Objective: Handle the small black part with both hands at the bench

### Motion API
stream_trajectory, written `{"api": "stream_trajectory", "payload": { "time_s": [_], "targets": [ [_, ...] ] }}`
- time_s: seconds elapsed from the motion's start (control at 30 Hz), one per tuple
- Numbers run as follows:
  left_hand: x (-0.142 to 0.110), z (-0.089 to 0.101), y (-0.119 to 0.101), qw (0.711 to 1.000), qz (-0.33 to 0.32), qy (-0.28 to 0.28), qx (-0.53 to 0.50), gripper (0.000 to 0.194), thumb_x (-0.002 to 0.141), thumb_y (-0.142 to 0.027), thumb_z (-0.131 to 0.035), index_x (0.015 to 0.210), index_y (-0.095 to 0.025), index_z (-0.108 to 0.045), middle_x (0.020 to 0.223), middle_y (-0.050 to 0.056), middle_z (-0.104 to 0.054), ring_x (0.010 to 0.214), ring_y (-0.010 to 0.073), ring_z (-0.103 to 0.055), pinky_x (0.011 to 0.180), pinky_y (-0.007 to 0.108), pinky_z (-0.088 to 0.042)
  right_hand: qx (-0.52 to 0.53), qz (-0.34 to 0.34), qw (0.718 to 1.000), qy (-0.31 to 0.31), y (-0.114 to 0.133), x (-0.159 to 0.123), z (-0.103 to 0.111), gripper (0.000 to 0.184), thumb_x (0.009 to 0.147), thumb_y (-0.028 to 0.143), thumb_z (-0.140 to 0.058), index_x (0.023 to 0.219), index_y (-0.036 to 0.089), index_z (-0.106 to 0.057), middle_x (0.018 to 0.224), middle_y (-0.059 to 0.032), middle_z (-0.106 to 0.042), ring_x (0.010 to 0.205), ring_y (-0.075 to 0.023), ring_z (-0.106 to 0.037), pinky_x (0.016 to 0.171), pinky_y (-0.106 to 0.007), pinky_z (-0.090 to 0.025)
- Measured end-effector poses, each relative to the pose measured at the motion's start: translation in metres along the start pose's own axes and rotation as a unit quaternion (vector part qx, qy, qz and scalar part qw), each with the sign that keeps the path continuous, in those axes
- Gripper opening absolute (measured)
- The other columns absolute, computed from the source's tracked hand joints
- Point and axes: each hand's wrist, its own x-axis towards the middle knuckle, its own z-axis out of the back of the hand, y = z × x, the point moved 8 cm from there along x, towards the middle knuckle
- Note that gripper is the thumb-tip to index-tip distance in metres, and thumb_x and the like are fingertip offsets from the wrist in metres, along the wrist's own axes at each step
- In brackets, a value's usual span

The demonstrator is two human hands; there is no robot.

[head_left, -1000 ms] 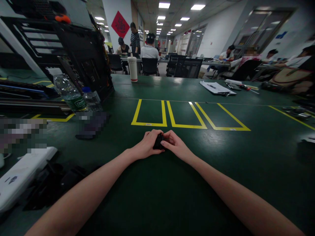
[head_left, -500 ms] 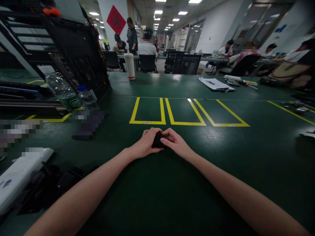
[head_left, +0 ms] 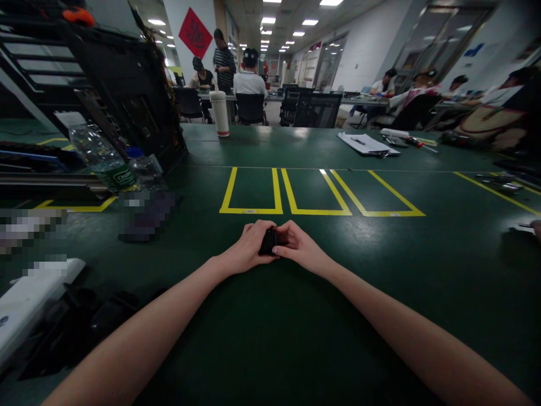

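Between my two hands, on or just above the green table, is a small black boxy object; its kind is too dark to make out. My left hand wraps round its left side, fingers over the far edge and thumb along the near one. From the right, my right hand pinches it with the thumb at its near right corner and curled fingers behind. Part of the object is hidden by the fingers.
Yellow tape outlines lie beyond my hands. Left are plastic bottles, a black metal frame and a white bar-shaped object. A white cup and a clipboard stand farther back. Another person's hand shows at the right edge.
My right thumb has slid slightly left and down along the black object. Another person's hand has come in at the right edge. The view has shifted a little.
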Motion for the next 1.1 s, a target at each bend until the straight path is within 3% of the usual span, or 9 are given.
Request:
{"api": "stream_trajectory", "payload": {
  "time_s": [0.13, 0.23, 0.33, 0.6, 0.83, 1.0, 1.1],
  "targets": [
    [-0.0004, 0.0005, 0.0008, 1.0, -0.005, -0.013, 0.008, 0.054, 0.072, -0.025, -0.062, 0.115, -0.023, -0.029, 0.109, 0.007, -0.043, 0.101, 0.0239, -0.045, 0.09, 0.043, -0.033, 0.026, 0.009, 0.999, 0.019, 0.0012, 0.0018, -0.001, 0.029, 0.07, 0.018, -0.063, 0.092, 0.022, -0.045, 0.098, -0.0008, -0.052, 0.095, -0.017, -0.054, 0.083, -0.039, -0.046],
    [-0.0003, -0.0006, 0.0014, 1.0, -0.009, -0.016, 0.004, 0.056, 0.071, -0.025, -0.063, 0.115, -0.024, -0.029, 0.11, 0.006, -0.043, 0.102, 0.0235, -0.044, 0.09, 0.042, -0.033, 0.0, 0.018, 1.0, -0.023, 0.0017, 0.0039, 0.0047, 0.018, 0.073, 0.024, -0.06, 0.087, 0.021, -0.048, 0.094, -0.0003, -0.052, 0.093, -0.0172, -0.055, 0.084, -0.04, -0.044],
    [0.0004, -0.0015, 0.0026, 1.0, -0.008, -0.017, 0.004, 0.058, 0.071, -0.025, -0.064, 0.116, -0.023, -0.028, 0.11, 0.006, -0.043, 0.101, 0.0229, -0.045, 0.09, 0.04, -0.034, -0.009, 0.019, 0.999, -0.047, 0.0023, 0.0043, 0.0072, 0.02, 0.073, 0.024, -0.06, 0.089, 0.022, -0.048, 0.096, -0.0004, -0.051, 0.094, -0.0171, -0.054, 0.086, -0.04, -0.044],
    [-0.0005, -0.0012, 0.0008, 1.0, 0.003, 0.011, 0.005, 0.053, 0.074, -0.026, -0.06, 0.116, -0.023, -0.028, 0.11, 0.007, -0.042, 0.1, 0.0228, -0.045, 0.09, 0.042, -0.035, 0.018, -0.014, 0.999, 0.027, 0.0022, 0.0017, -0.0012, 0.028, 0.071, 0.02, -0.062, 0.092, 0.022, -0.045, 0.101, -0.0015, -0.051, 0.094, -0.0175, -0.055, 0.082, -0.038, -0.047],
    [0.0, -0.0002, 0.0011, 1.0, 0.006, -0.012, 0.011, 0.057, 0.071, -0.026, -0.063, 0.116, -0.023, -0.028, 0.111, 0.006, -0.042, 0.101, 0.024, -0.044, 0.089, 0.042, -0.036, -0.009, 0.003, 1.0, -0.015, 0.004, 0.0042, 0.0062, 0.016, 0.076, 0.025, -0.056, 0.089, 0.022, -0.048, 0.096, -0.0003, -0.053, 0.093, -0.0167, -0.055, 0.083, -0.038, -0.046],
    [0.0002, -0.0008, 0.0, 1.0, 0.0, -0.003, 0.015, 0.055, 0.073, -0.026, -0.062, 0.116, -0.02, -0.029, 0.11, 0.007, -0.042, 0.102, 0.0233, -0.044, 0.09, 0.04, -0.034, -0.013, -0.042, 0.999, -0.001, -0.0016, 0.0031, 0.0064, 0.024, 0.075, 0.027, -0.057, 0.097, 0.022, -0.047, 0.102, -0.0028, -0.053, 0.097, -0.0181, -0.054, 0.085, -0.042, -0.044],
    [-0.0002, 0.0008, 0.0007, 1.0, 0.003, -0.013, 0.021, 0.054, 0.072, -0.025, -0.062, 0.115, -0.021, -0.029, 0.108, 0.007, -0.043, 0.1, 0.0235, -0.045, 0.089, 0.041, -0.035, 0.01, -0.026, 0.999, 0.025, 0.0003, 0.0034, 0.0032, 0.025, 0.072, 0.022, -0.061, 0.092, 0.021, -0.047, 0.1, -0.0019, -0.053, 0.096, -0.0175, -0.055, 0.086, -0.041, -0.045]
  ]
}}
